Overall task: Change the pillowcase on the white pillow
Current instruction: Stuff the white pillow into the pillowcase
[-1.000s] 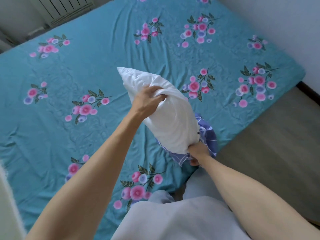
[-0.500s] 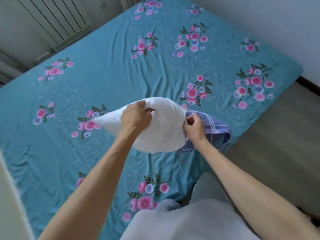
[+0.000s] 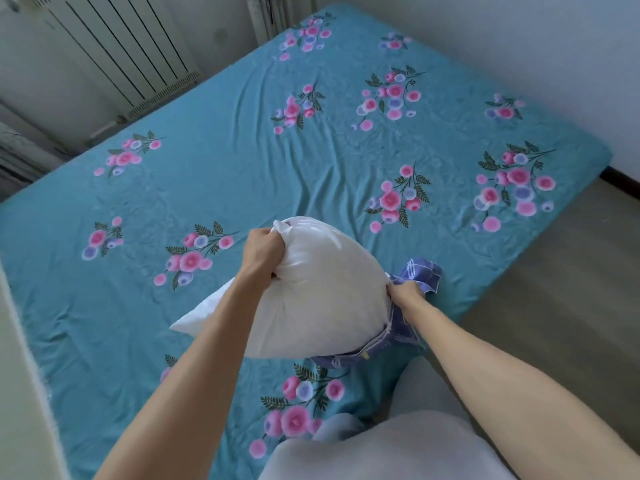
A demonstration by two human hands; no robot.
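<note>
A plump white pillow (image 3: pixel 322 292) is held above the near part of the bed. My left hand (image 3: pixel 261 252) grips its upper left side, fingers dug into the fabric. My right hand (image 3: pixel 405 293) pinches the edge of a blue checked pillowcase (image 3: pixel 420 271) at the pillow's right end. The pillowcase is bunched around that end and wraps under the pillow's lower right edge, where its hem (image 3: pixel 349 356) shows. Most of the pillow is bare.
The bed (image 3: pixel 242 161) is covered with a teal sheet printed with pink flowers. A white radiator (image 3: pixel 114 53) stands against the wall at the back left. Wooden floor (image 3: pixel 561 306) lies to the right of the bed, and my light clothing fills the bottom edge.
The pillow swung from pointing up to lying level, then rose on my left hand's side. My right hand moved from the pillow's bottom end to its right end, still on the pillowcase.
</note>
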